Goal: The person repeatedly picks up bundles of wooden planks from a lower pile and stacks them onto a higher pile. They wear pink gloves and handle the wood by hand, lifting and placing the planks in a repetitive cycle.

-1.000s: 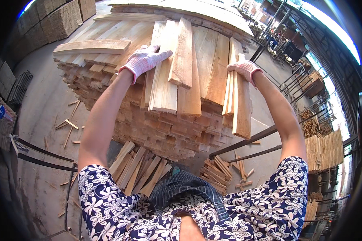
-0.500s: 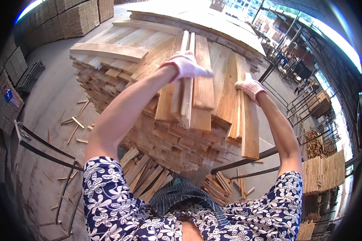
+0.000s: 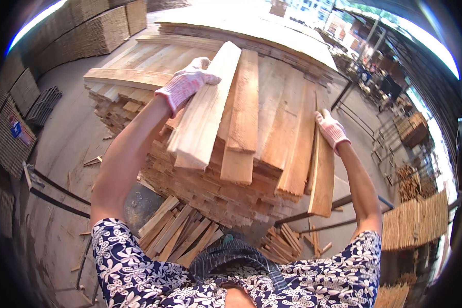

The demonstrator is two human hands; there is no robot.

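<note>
My left hand point(image 3: 189, 83), in a white and pink knit glove, grips the left edge of a pale wooden board point(image 3: 213, 105), its thumb on the upper face. The board lies tilted over the top of the wood stack point(image 3: 200, 187); what the fingers hold beneath is hidden. Just right of it, a reddish board point(image 3: 244, 102) rests on another plank. At the stack's right side my gloved right hand point(image 3: 332, 129) is closed round the upper part of a narrow tan board point(image 3: 322, 177). That board stands partly on edge, its near end jutting past the stack.
Loose offcuts point(image 3: 177, 231) lie below the stack, with more scrap strips point(image 3: 282, 241) to the right. A black metal rail point(image 3: 56, 197) stands at left. Tall board stacks point(image 3: 95, 31) are at the back left. Bundled slats point(image 3: 416, 220) stand at right.
My left hand has moved left, turning the pale board from on edge to broad face up. My right hand has shifted slightly nearer, and the tan board now leans outward from the stack.
</note>
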